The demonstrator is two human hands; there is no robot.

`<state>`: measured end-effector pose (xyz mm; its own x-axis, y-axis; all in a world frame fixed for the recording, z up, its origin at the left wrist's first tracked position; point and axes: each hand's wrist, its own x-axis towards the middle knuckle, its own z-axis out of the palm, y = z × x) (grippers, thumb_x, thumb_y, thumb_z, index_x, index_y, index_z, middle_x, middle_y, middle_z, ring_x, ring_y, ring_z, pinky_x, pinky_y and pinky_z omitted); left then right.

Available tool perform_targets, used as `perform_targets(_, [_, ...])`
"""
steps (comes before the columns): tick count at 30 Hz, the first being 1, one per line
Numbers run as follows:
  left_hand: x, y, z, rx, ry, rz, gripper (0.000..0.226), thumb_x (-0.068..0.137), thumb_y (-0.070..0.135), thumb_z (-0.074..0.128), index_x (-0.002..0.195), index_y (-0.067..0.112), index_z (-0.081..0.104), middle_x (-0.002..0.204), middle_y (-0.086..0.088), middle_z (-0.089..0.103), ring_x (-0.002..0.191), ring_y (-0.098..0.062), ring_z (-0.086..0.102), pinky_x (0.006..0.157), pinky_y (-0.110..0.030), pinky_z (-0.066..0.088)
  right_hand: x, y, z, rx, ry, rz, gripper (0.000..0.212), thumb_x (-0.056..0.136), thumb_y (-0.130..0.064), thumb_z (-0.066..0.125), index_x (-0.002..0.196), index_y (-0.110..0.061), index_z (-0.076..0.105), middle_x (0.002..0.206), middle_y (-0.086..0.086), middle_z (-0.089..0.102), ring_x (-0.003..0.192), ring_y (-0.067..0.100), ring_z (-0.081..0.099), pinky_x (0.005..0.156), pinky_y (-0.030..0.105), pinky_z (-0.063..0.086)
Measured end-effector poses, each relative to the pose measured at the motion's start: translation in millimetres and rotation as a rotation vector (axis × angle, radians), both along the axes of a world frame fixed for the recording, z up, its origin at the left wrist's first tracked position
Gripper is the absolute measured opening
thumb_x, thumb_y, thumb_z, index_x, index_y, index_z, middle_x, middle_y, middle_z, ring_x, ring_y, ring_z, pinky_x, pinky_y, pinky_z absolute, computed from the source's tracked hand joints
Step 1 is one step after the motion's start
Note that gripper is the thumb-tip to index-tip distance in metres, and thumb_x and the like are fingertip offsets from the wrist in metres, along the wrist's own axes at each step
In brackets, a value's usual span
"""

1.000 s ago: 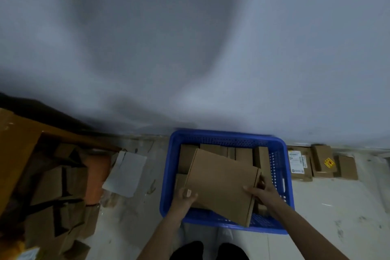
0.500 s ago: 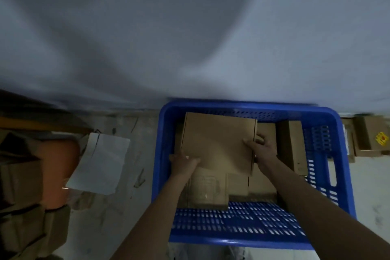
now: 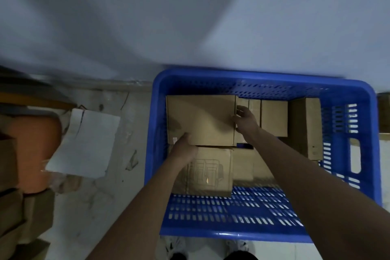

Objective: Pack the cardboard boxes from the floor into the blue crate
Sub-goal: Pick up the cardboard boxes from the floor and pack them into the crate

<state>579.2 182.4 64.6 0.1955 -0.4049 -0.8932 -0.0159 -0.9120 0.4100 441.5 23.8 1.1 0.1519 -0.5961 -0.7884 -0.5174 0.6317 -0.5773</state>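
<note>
The blue crate [image 3: 356, 175] stands on the floor against the wall. A large flat cardboard box [image 3: 200, 118] lies in its back left corner. My left hand [image 3: 184, 148] holds that box at its near edge, thumb on top. My right hand [image 3: 245, 119] grips its right edge. Smaller cardboard boxes [image 3: 274, 118] stand along the back of the crate, a tall one [image 3: 310, 124] at the right. A printed box [image 3: 207, 171] lies in front of the large one.
A white sheet [image 3: 84, 143] lies on the floor left of the crate. Beside it sit an orange object [image 3: 35, 150] and a heap of cardboard [image 3: 12, 207]. Another box [image 3: 383, 112] shows at the right edge. My shoes [image 3: 175, 247] are below the crate.
Both hands have carried the large box from above the crate's front down into its back left corner. The camera has moved closer to the crate.
</note>
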Motion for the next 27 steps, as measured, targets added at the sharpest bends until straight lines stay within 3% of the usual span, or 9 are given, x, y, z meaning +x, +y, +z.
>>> perform_targets(3, [4,-2,-7,0.039,-0.019,-0.066,0.062,0.094,0.008,0.035,0.152,0.018,0.015,0.152,-0.005,0.031,0.130,-0.021,0.039,0.070,-0.016,0.033,4,7,-5,0.091,0.048,0.193,0.068,0.094,-0.006,0.055,0.152,-0.012,0.019,0.144,0.008,0.043,0.122,0.026,0.049,0.092,0.032,0.043])
perform_targets(6, [4,2,-9,0.053,-0.009,-0.066,0.061,0.092,0.012,0.038,0.150,0.018,0.021,0.141,-0.004,0.043,0.113,-0.017,0.048,0.069,-0.022,0.037,4,17,3,0.045,0.073,0.218,0.072,0.094,-0.006,0.054,0.153,-0.014,0.013,0.152,0.010,0.034,0.134,0.029,0.041,0.110,0.035,0.037])
perform_targets(9, [3,10,2,0.026,-0.021,-0.033,0.054,0.089,0.015,0.042,0.142,0.006,0.035,0.110,-0.002,0.056,0.080,-0.010,0.053,0.059,-0.022,0.039,1,29,24,0.028,0.095,0.199,0.071,0.096,-0.011,0.053,0.154,-0.013,0.012,0.156,0.008,0.027,0.140,0.026,0.034,0.107,0.027,0.031])
perform_targets(13, [6,17,39,0.002,-0.063,0.011,0.031,0.093,0.017,0.046,0.124,0.017,0.044,0.107,0.005,0.055,0.081,-0.003,0.050,0.065,-0.018,0.041,-12,54,69,-0.049,0.093,0.233,0.066,0.094,-0.018,0.057,0.151,-0.017,0.024,0.153,0.010,0.035,0.137,0.026,0.037,0.112,0.037,0.035])
perform_targets(15, [6,18,65,-0.035,-0.089,0.045,0.044,0.094,0.016,0.047,0.137,0.018,0.040,0.117,0.005,0.051,0.090,-0.007,0.048,0.069,-0.019,0.039,-22,64,94,-0.074,0.088,0.244,0.065,0.094,-0.020,0.059,0.150,-0.019,0.027,0.150,0.010,0.038,0.135,0.027,0.040,0.110,0.038,0.037])
perform_targets(18, [5,23,105,-0.095,-0.129,0.087,0.044,0.091,0.016,0.052,0.135,0.013,0.046,0.124,-0.001,0.056,0.102,-0.014,0.056,0.079,-0.023,0.047,-36,79,143,-0.121,0.116,0.265,0.065,0.092,-0.025,0.062,0.149,-0.022,0.030,0.148,0.007,0.041,0.131,0.024,0.044,0.107,0.036,0.039])
perform_targets(21, [0,26,148,-0.113,-0.118,0.085,0.053,0.091,0.019,0.055,0.141,0.015,0.039,0.136,-0.006,0.049,0.110,-0.017,0.054,0.081,-0.023,0.045,-55,86,192,-0.192,0.141,0.314,0.069,0.090,-0.029,0.064,0.149,-0.022,0.029,0.146,0.007,0.043,0.129,0.022,0.045,0.104,0.035,0.039])
perform_targets(25, [-13,25,201,-0.151,-0.130,0.011,0.057,0.093,0.018,0.054,0.146,0.017,0.032,0.139,-0.005,0.043,0.082,0.002,0.047,0.061,-0.011,0.035,-82,86,250,-0.233,0.167,0.255,0.071,0.090,-0.032,0.065,0.150,-0.022,0.028,0.147,0.006,0.042,0.132,0.022,0.042,0.102,0.031,0.037])
perform_targets(27, [-20,22,221,-0.182,-0.135,-0.014,0.058,0.093,0.021,0.054,0.146,0.018,0.031,0.141,-0.003,0.042,0.083,0.002,0.048,0.058,-0.010,0.034,-94,84,276,-0.253,0.187,0.237,0.072,0.089,-0.033,0.065,0.150,-0.021,0.028,0.147,0.005,0.043,0.132,0.022,0.043,0.101,0.028,0.036])
